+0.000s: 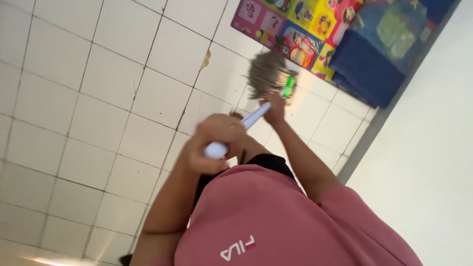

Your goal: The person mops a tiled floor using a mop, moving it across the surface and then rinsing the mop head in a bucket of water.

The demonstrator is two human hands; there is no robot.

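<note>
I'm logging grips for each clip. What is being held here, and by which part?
A broom: the left hand wraps the top end of its pale handle, and the right hand grips the handle lower down, just above the bristles.

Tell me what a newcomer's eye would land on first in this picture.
The broom in the middle stands out first: grey bristles with a green collar on a pale handle, over the white tiled floor. The left hand grips the handle's top end and the right hand holds it lower down, near the bristles. Next comes the bright cartoon play mat at the top, beside a blue cushion against the wall.
</note>
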